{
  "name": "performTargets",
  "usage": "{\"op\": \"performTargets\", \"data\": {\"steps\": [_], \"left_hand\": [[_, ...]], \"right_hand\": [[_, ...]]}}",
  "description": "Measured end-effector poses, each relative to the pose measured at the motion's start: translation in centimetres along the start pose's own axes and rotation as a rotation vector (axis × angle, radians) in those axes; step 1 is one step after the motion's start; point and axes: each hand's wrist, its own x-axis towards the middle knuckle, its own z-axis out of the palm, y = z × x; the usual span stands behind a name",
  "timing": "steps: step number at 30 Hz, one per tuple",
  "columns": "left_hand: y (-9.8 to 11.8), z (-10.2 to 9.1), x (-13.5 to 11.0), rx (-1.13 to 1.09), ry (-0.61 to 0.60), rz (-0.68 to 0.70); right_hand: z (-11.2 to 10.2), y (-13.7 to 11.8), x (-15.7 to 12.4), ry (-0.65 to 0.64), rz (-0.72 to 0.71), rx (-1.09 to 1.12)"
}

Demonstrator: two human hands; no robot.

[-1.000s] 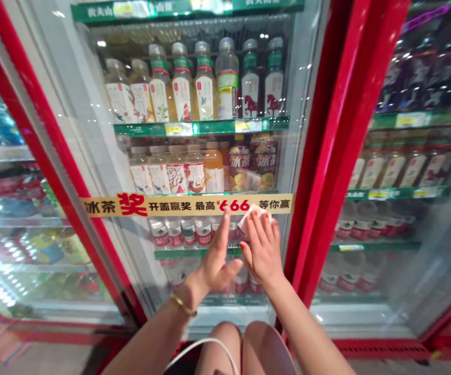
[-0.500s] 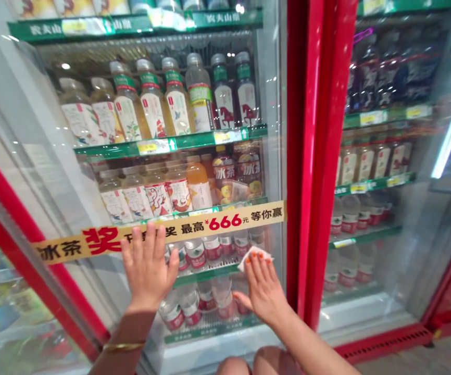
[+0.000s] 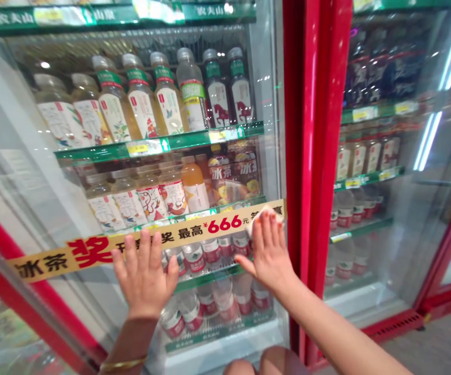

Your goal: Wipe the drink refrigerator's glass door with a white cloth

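Note:
My left hand (image 3: pixel 145 278) lies flat on the cooler's glass door with its fingers spread, over the lower edge of a yellow promotional strip (image 3: pixel 192 230). It holds nothing. My right hand (image 3: pixel 271 252) presses a folded white tissue (image 3: pixel 253 219) to the glass. Its fingers are stretched over the tissue, covering most of it, and its thumb points left. The tissue overlaps the right end of the strip and hides some of its lettering. Behind the glass door (image 3: pixel 22 208) stand rows of bottled drinks (image 3: pixel 165 99).
A red door frame (image 3: pixel 314 130) runs down just right of my right hand. Beyond it is a second glass-fronted cooler (image 3: pixel 397 219) with more bottles. A red frame bar (image 3: pixel 49 307) slants across the lower left. My knees (image 3: pixel 280 360) are at the bottom edge.
My right hand has slid the tissue up and slightly right, from below the strip onto its right end. My left hand stays on the glass, shifted slightly as the view moves.

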Motion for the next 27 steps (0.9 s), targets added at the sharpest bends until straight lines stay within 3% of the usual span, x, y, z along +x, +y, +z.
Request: {"op": "performTargets", "data": {"steps": [2, 3, 7, 9, 11, 13, 15, 16, 17, 20, 22, 24, 27], "left_hand": [[0.1, -0.1, 0.2, 0.022, 0.009, 0.011], [0.1, -0.2, 0.3, 0.031, 0.009, 0.017], [0.3, -0.4, 0.6, 0.034, 0.021, 0.036], [0.3, -0.3, 0.6, 0.025, 0.032, 0.040], [0.4, -0.2, 0.6, 0.016, 0.036, 0.038], [0.5, -0.2, 0.6, 0.014, 0.036, 0.031], [0.5, -0.2, 0.5, 0.015, 0.041, 0.027], [0.5, -0.2, 0.6, 0.016, 0.044, 0.031], [0.4, -0.2, 0.6, 0.017, 0.045, 0.037], [0.5, -0.3, 0.8, 0.018, 0.051, 0.052], [0.5, -0.4, 0.8, 0.017, 0.056, 0.056], [0.7, -0.3, 0.9, 0.015, 0.061, 0.057], [0.7, -0.3, 0.8, 0.018, 0.064, 0.048]], "right_hand": [[0.0, -0.2, 3.0, 0.020, 0.113, -0.013], [0.1, -0.7, 3.6, 0.019, 0.062, 0.001], [0.4, -1.6, 0.9, -0.068, -0.542, 0.082], [0.0, 0.2, 0.2, -0.118, -0.650, 0.080], [-0.8, 2.7, 1.8, -0.139, -0.493, 0.056], [-1.5, 4.1, 4.8, -0.116, -0.206, 0.025], [-1.7, 3.6, 6.7, -0.082, -0.016, 0.014], [-1.6, 2.9, 6.6, -0.084, -0.030, 0.024], [-1.5, 2.1, 6.0, -0.104, -0.131, 0.046], [-1.0, 0.7, 2.8, -0.225, -0.648, 0.123], [-1.3, 1.8, 2.6, -0.265, -0.766, 0.134], [-2.1, 3.8, 5.2, -0.206, -0.591, 0.097], [-2.8, 5.5, 10.6, -0.046, -0.144, -0.002]]}}
